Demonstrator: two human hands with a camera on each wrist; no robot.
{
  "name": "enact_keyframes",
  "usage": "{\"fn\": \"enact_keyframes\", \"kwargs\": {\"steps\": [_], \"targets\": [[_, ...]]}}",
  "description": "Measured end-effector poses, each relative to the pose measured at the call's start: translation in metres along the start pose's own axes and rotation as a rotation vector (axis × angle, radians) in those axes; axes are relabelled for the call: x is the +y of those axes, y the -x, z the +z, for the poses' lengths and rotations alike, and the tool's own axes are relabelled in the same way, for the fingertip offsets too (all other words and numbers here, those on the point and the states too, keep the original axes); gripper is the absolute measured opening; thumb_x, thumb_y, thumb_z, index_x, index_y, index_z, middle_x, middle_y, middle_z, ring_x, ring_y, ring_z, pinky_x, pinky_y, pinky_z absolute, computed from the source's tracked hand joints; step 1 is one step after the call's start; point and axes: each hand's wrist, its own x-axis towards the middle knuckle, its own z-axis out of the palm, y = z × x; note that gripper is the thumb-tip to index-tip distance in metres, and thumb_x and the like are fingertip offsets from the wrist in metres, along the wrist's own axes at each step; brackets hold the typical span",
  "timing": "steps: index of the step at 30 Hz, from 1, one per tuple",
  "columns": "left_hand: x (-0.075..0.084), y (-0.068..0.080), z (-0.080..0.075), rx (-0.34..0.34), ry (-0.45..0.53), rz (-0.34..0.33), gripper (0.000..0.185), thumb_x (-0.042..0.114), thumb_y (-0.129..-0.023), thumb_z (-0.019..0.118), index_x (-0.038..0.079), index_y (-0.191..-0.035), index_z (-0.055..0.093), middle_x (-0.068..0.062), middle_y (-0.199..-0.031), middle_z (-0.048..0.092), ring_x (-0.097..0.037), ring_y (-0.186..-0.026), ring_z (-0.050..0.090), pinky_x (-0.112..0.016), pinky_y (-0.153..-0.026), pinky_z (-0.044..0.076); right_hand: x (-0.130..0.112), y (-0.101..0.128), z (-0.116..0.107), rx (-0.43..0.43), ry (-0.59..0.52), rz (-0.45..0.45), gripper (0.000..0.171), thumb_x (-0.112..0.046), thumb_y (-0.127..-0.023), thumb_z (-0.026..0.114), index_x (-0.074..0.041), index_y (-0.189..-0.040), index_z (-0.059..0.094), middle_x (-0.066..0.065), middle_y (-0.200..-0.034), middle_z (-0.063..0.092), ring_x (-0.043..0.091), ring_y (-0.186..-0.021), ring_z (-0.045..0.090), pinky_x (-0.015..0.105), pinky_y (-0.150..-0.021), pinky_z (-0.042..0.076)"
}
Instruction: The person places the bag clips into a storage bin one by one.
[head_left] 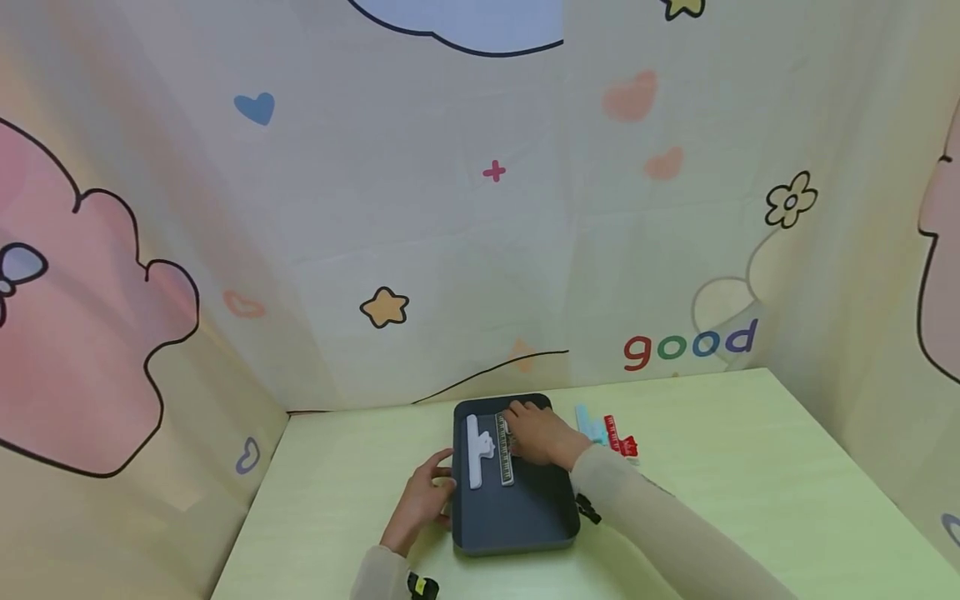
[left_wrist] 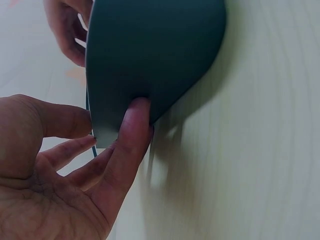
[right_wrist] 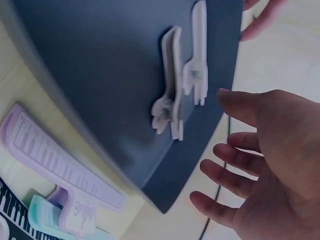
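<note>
A dark grey tray (head_left: 525, 508) lies on the pale green table (head_left: 750, 467). My left hand (head_left: 431, 492) holds its left wall: in the left wrist view the thumb (left_wrist: 134, 131) presses on the tray (left_wrist: 150, 50) from outside while the fingers (left_wrist: 67, 152) reach the rim. Over the tray's far end hovers my right hand (head_left: 534, 432); seen from the right wrist, the right hand (right_wrist: 235, 160) has spread fingers and holds nothing. Inside the tray (right_wrist: 100, 65) lie a white clip (head_left: 475, 450) and a ruler-marked clip (head_left: 505, 457), shown side by side as pale clips (right_wrist: 182, 87).
Right of the tray lie a light blue clip (head_left: 591, 425) and a red clip (head_left: 621, 437). The right wrist view shows a lilac clip (right_wrist: 55, 160) and a teal clip (right_wrist: 42, 215) beside the tray wall. Patterned cloth walls close in the table's back and sides.
</note>
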Motion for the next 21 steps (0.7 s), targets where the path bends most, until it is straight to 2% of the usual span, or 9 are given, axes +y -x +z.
{"fn": "enact_keyframes", "kwargs": {"steps": [7, 12, 21], "targets": [[0.001, 0.001, -0.002, -0.010, 0.011, 0.003, 0.058, 0.003, -0.093, 0.053, 0.012, -0.149, 0.041, -0.028, -0.132, 0.056, -0.024, -0.090, 0.065, -0.038, -0.048, 0.058, 0.004, 0.018, -0.014, 0.107, -0.038, -0.028, 0.057, -0.041, -0.095, 0.062, -0.012, -0.142, 0.048, 0.008, -0.142, 0.049, 0.028, -0.130, 0.049, 0.052, -0.100, 0.048], [0.003, 0.001, -0.003, 0.000, 0.008, 0.008, 0.058, 0.003, -0.092, 0.053, 0.012, -0.148, 0.041, -0.028, -0.132, 0.056, -0.024, -0.089, 0.065, -0.038, -0.048, 0.058, 0.013, 0.035, -0.023, 0.158, -0.027, -0.059, 0.057, -0.041, -0.095, 0.062, -0.014, -0.142, 0.048, 0.007, -0.144, 0.048, 0.028, -0.132, 0.047, 0.053, -0.100, 0.047], [0.000, -0.002, -0.001, 0.000, 0.003, -0.010, 0.057, 0.003, -0.092, 0.053, 0.012, -0.148, 0.042, -0.027, -0.132, 0.056, -0.023, -0.088, 0.064, -0.036, -0.047, 0.057, 0.027, 0.062, -0.034, 0.192, -0.049, -0.050, 0.059, -0.040, -0.094, 0.064, -0.013, -0.144, 0.047, 0.010, -0.145, 0.047, 0.031, -0.134, 0.045, 0.056, -0.102, 0.045]]}}
